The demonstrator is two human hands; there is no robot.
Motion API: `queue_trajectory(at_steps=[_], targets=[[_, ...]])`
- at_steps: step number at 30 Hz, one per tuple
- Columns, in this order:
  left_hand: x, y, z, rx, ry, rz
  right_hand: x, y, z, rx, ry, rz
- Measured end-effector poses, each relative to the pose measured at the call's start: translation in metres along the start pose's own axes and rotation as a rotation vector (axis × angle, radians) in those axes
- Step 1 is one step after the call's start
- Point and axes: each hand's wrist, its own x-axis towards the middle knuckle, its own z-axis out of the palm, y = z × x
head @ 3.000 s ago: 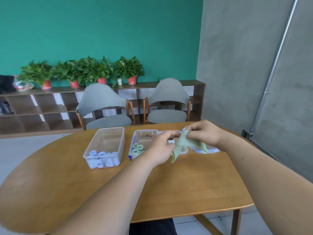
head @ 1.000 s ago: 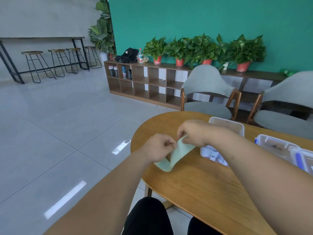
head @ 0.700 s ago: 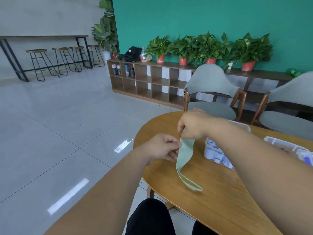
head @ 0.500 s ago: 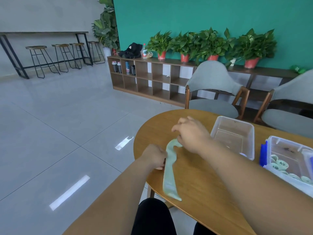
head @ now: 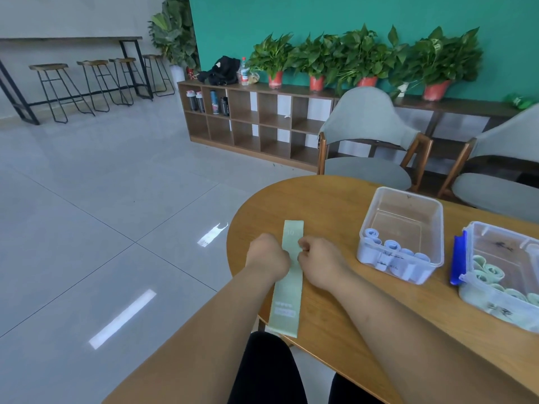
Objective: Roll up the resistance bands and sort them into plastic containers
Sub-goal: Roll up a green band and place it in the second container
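Green band on table | left hand, right hand pinch its middle

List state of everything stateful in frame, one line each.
green band, unrolled, flat on table, near end over the edge.
left hand, fingers curled, pinches band's left edge.
right hand, fingers curled, pinches band's right edge.
left container, open, blue rolls at near end.
right container, open, green rolls inside.
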Motion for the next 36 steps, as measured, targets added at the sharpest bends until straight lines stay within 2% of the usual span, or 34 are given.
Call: queue_trajectory(at_steps=[4, 8, 14, 17, 20, 23, 30, 36], targets=[[0.001, 0.010, 0.005, -0.223, -0.076, 0.013, 0.002, 0.000, -0.006, 0.045, 0.002, 0.064], [-0.002, 0.011, 0.012, -0.216, -0.032, 0.048, 0.002, 0.018, -0.004, 0.046, 0.080, 0.102], [-0.007, 0.018, 0.024, -0.265, -0.161, 0.141, -0.008, 0.023, -0.001, 0.083, 0.083, 0.094], [-0.012, 0.014, 0.027, -0.297, -0.127, 0.231, -0.015, 0.031, -0.004, 0.108, 0.119, 0.084], [-0.029, 0.003, 0.034, -0.197, -0.033, 0.310, -0.033, 0.038, -0.007, 0.127, 0.166, 0.072], [-0.046, -0.010, 0.047, -0.112, -0.002, 0.362, -0.050, 0.043, -0.003, 0.105, 0.177, 0.038], [-0.062, -0.020, 0.049, -0.120, 0.026, 0.437, -0.066, 0.048, -0.008, 0.121, 0.161, -0.013], [-0.088, -0.040, 0.046, -0.092, 0.033, 0.691, -0.103, 0.071, -0.011, 0.126, 0.159, -0.230]])
